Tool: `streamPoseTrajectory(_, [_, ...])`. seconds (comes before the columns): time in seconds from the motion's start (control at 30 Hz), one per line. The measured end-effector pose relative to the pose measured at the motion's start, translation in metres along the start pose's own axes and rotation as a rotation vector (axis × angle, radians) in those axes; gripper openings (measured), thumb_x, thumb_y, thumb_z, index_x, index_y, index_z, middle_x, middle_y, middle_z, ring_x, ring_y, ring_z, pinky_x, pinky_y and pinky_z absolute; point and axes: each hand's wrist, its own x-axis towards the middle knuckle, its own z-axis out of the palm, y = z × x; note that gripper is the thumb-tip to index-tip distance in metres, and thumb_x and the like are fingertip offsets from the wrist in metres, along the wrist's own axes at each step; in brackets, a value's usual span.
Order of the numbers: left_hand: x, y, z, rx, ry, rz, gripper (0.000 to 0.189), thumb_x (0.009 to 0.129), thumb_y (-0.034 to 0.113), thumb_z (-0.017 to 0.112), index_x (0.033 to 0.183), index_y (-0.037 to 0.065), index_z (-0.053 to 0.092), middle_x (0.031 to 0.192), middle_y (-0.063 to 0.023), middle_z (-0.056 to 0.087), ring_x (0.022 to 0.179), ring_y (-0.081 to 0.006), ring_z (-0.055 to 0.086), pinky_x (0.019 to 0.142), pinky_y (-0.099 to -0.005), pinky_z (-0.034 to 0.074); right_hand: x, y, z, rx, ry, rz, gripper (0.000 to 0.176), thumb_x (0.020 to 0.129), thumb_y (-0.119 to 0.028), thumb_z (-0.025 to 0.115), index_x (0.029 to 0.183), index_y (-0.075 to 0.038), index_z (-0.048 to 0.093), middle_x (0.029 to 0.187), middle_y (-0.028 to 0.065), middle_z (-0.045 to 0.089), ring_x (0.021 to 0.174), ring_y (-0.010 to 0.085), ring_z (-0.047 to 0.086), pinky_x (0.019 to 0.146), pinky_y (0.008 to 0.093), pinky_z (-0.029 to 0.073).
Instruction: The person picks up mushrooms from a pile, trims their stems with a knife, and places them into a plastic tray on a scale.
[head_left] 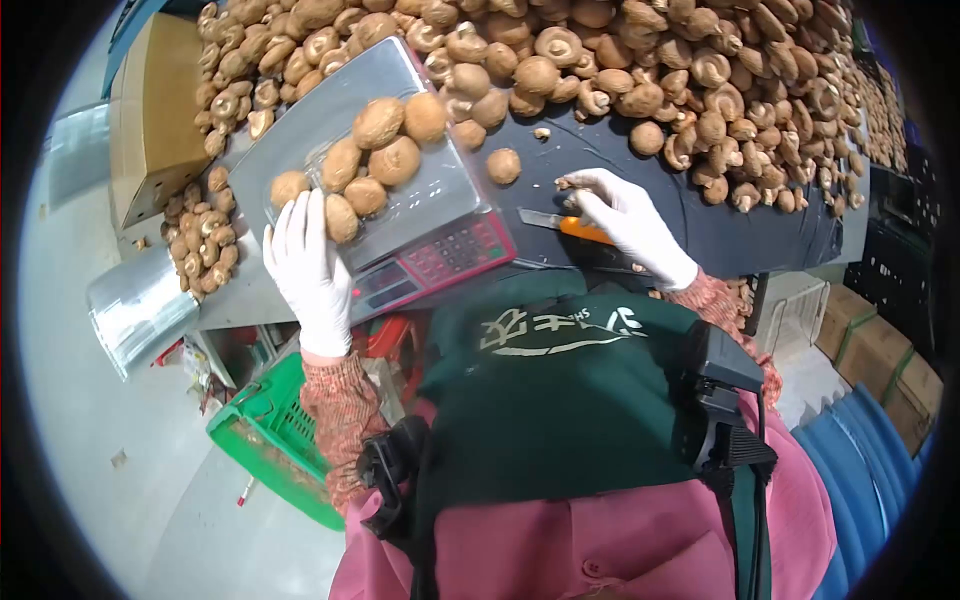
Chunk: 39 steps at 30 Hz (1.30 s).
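My left hand (305,262), in a white glove, lies with fingers stretched out at the near left edge of the scale (420,205). Its fingertips touch the brown-capped mushrooms (341,218) there; several more caps sit on the metal plate. To the right, my gloved right hand (625,220) is over the black work surface, fingers pinched together. A small brownish piece like a mushroom stem (564,184) shows at its fingertips. Just below that hand lies a knife with an orange handle (583,230), its blade pointing left. A single mushroom (503,166) rests between scale and hand.
A large heap of mushrooms (710,90) covers the back of the table. At left are a cardboard box (160,120), a smaller mushroom pile (205,240) and a clear plastic roll or bag (145,305). A green crate (265,450) stands below on the floor.
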Motion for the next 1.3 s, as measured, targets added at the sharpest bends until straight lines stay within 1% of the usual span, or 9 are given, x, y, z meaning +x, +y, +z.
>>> streamPoseTrajectory(0.07, [-0.001, 0.002, -0.001, -0.087, 0.082, -0.02, 0.064, 0.077, -0.006, 0.06, 0.139, 0.009, 0.054, 0.136, -0.0096, 0.058, 0.129, -0.0275, 0.052, 0.115, -0.0478, 0.03, 0.012, 0.001, 0.005, -0.177, 0.075, -0.015, 0.034, 0.094, -0.027, 0.059, 0.118, -0.003, 0.062, 0.104, 0.0195, 0.07, 0.097, 0.0295, 0.07, 0.083, 0.0364, 0.054])
streamPoseTrajectory(0.27, [0.004, 0.01, -0.003, -0.189, 0.061, 0.025, 0.055, 0.079, 0.008, 0.076, 0.131, 0.006, 0.058, 0.13, -0.0132, 0.061, 0.123, -0.0311, 0.055, 0.111, -0.0465, 0.035, 0.054, -0.005, 0.046, -0.691, 0.16, -0.356, 0.06, 0.08, -0.026, 0.074, 0.134, -0.013, 0.052, 0.126, 0.0123, 0.056, 0.11, 0.0334, 0.06, 0.089, 0.0402, 0.052])
streamPoseTrajectory(0.33, [0.004, 0.011, 0.002, -0.229, 0.095, -0.006, 0.055, 0.079, 0.005, 0.076, 0.131, 0.005, 0.059, 0.128, -0.0137, 0.062, 0.122, -0.0306, 0.056, 0.108, -0.0428, 0.039, 0.072, 0.004, 0.051, -0.783, 0.174, -0.519, 0.048, 0.083, -0.024, 0.07, 0.126, -0.01, 0.058, 0.117, 0.0119, 0.059, 0.1, 0.0302, 0.063, 0.083, 0.0408, 0.054])
streamPoseTrajectory(0.47, [0.003, 0.01, -0.002, -0.24, 0.053, -0.035, 0.056, 0.079, 0.004, 0.074, 0.133, 0.004, 0.058, 0.13, -0.0141, 0.061, 0.124, -0.0308, 0.056, 0.11, -0.0426, 0.038, 0.079, 0.01, 0.036, -0.029, -0.027, -0.014, 0.04, 0.093, -0.027, 0.066, 0.126, -0.006, 0.06, 0.112, 0.0079, 0.064, 0.086, 0.0166, 0.062, 0.077, 0.031, 0.053])
streamPoseTrajectory(0.57, [-0.002, 0.015, -0.002, -0.242, 0.073, -0.052, 0.056, 0.08, 0.004, 0.073, 0.134, 0.004, 0.057, 0.132, -0.0139, 0.061, 0.125, -0.0304, 0.055, 0.113, -0.0428, 0.035, 0.061, -0.005, 0.012, 0.933, -0.228, 0.116, 0.042, 0.1, -0.032, 0.059, 0.13, -0.003, 0.057, 0.113, 0.0067, 0.063, 0.085, 0.0155, 0.062, 0.073, 0.0275, 0.052])
streamPoseTrajectory(0.77, [-0.009, 0.01, 0.0, -0.325, 0.247, -0.114, 0.051, 0.085, 0.002, 0.07, 0.134, 0.003, 0.057, 0.134, -0.0119, 0.061, 0.128, -0.0281, 0.053, 0.117, -0.0434, 0.031, 0.049, -0.043, 0.014, 1.22, -0.422, 0.073, 0.044, 0.104, -0.037, 0.05, 0.133, -0.003, 0.051, 0.112, 0.0113, 0.064, 0.092, 0.0239, 0.062, 0.073, 0.033, 0.05])
streamPoseTrajectory(0.9, [-0.021, -0.008, -0.007, -0.295, 0.316, -0.227, 0.049, 0.083, 0.003, 0.072, 0.131, 0.004, 0.059, 0.129, -0.0114, 0.063, 0.122, -0.0296, 0.056, 0.113, -0.0487, 0.036, 0.049, -0.105, 0.039, 0.725, -0.273, -0.133, 0.039, 0.098, -0.022, 0.062, 0.13, -0.002, 0.057, 0.119, 0.0078, 0.064, 0.099, 0.0113, 0.062, 0.082, 0.0274, 0.052])
streamPoseTrajectory(1.17, [-0.047, -0.019, -0.008, -0.329, 0.354, -0.338, 0.046, 0.083, 0.001, 0.07, 0.128, 0.003, 0.06, 0.127, -0.0116, 0.064, 0.12, -0.0293, 0.057, 0.112, -0.0488, 0.037, 0.106, -0.154, 0.148, -0.546, 0.105, -0.984, 0.03, 0.077, -0.024, 0.074, 0.101, -0.011, 0.062, 0.093, 0.0064, 0.064, 0.096, 0.0272, 0.058, 0.095, 0.042, 0.042])
streamPoseTrajectory(1.3, [-0.058, -0.022, -0.013, -0.33, 0.339, -0.373, 0.042, 0.088, 0.001, 0.065, 0.13, 0.003, 0.061, 0.129, -0.0112, 0.064, 0.122, -0.0272, 0.057, 0.114, -0.0438, 0.036, 0.132, -0.145, 0.163, -0.837, 0.042, -1.06, 0.019, 0.08, -0.025, 0.069, 0.093, -0.012, 0.064, 0.099, 0.0066, 0.065, 0.101, 0.0263, 0.057, 0.098, 0.0449, 0.039])
